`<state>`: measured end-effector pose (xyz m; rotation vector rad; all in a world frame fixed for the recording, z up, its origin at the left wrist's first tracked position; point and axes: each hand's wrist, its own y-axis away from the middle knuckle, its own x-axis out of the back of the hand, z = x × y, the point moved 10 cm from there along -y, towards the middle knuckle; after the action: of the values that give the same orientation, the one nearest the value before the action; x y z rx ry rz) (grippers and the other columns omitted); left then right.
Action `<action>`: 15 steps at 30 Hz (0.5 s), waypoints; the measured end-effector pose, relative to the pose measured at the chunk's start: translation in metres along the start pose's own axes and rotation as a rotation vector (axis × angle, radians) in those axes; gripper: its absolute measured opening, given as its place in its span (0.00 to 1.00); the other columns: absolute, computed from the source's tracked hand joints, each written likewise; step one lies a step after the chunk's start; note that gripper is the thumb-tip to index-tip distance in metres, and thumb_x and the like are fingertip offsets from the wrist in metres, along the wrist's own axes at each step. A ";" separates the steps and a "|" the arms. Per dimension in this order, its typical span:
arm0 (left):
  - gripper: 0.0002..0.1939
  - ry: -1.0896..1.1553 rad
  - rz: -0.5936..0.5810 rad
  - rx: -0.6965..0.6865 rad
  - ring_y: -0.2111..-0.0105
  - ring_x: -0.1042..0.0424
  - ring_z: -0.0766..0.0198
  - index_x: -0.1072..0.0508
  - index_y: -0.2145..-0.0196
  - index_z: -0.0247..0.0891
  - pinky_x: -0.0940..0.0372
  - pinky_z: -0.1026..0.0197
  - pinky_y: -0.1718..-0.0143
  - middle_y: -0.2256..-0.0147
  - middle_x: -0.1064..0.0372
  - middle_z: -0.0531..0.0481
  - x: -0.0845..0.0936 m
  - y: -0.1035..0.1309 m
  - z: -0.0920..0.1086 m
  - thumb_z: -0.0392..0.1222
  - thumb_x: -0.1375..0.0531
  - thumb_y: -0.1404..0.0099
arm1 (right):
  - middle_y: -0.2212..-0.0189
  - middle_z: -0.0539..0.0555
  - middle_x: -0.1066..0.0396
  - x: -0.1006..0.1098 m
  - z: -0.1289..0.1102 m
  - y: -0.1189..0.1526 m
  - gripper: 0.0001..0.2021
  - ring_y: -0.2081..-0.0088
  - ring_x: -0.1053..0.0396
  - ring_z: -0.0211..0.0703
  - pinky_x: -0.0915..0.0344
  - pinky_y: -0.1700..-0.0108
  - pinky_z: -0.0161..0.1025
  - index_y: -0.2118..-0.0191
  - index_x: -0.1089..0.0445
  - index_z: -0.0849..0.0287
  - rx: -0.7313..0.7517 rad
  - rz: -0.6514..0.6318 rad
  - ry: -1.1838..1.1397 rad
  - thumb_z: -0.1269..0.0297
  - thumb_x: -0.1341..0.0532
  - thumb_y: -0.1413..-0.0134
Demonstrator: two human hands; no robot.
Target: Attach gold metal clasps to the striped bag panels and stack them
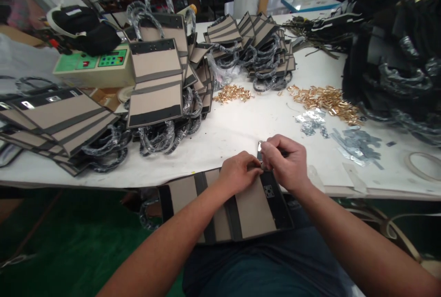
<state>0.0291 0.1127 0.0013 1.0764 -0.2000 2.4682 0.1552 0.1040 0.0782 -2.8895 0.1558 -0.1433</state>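
An unfinished handbag body [253, 216], beige with black bands, lies opened out across my lap against the table edge. My left hand [239, 173] rests on its upper part, fingers bent and fingertips pinched together at the black end strip [280, 209]; whatever is between them is hidden. Close beside it, my right hand [287, 161] is closed, thumb and fingers meeting near the same strip. A small flat piece [260, 148], shiny at its top and dark below, sticks up at the right fingertips. Lower on the strip sits a square metal plate [268, 191].
More bag bodies with plastic-wrapped handles are piled at left [156, 97] and back [255, 39]. Gold metal fittings [325, 101] and flat grey metal pieces [360, 143] lie at right, near a tape roll [423, 167]. A green-topped machine [96, 65] stands behind. Black bags [396, 71] crowd the far right.
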 end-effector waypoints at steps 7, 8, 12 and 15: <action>0.14 -0.072 -0.214 0.173 0.61 0.22 0.56 0.18 0.56 0.42 0.33 0.59 0.60 0.61 0.19 0.50 0.009 -0.008 -0.014 0.47 0.33 0.39 | 0.82 0.47 0.33 -0.006 -0.003 0.005 0.20 0.78 0.37 0.40 0.39 0.72 0.39 0.75 0.31 0.55 0.002 -0.115 -0.019 0.51 0.34 0.34; 0.11 -0.078 -0.234 0.188 0.64 0.23 0.57 0.18 0.61 0.41 0.34 0.60 0.64 0.65 0.19 0.50 0.010 -0.009 -0.013 0.48 0.33 0.39 | 0.82 0.48 0.32 -0.006 -0.002 0.006 0.20 0.78 0.36 0.40 0.39 0.72 0.39 0.75 0.30 0.56 -0.011 -0.123 -0.024 0.49 0.35 0.34; 0.14 -0.081 -0.302 0.240 0.74 0.29 0.61 0.21 0.74 0.40 0.42 0.61 0.73 0.78 0.29 0.53 0.006 -0.014 -0.013 0.53 0.35 0.39 | 0.81 0.49 0.31 -0.001 0.005 0.009 0.23 0.77 0.34 0.41 0.37 0.71 0.39 0.75 0.31 0.56 -0.064 -0.111 -0.058 0.46 0.35 0.34; 0.17 -0.073 -0.329 0.263 0.75 0.33 0.62 0.24 0.79 0.39 0.44 0.61 0.73 0.81 0.34 0.54 0.002 -0.019 -0.015 0.54 0.33 0.41 | 0.81 0.48 0.33 0.003 0.011 0.007 0.23 0.78 0.36 0.40 0.39 0.73 0.38 0.76 0.33 0.55 -0.083 -0.070 -0.148 0.47 0.33 0.35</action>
<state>0.0265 0.1348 -0.0088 1.1986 0.2681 2.1998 0.1589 0.0992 0.0663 -2.9758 0.0353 0.0664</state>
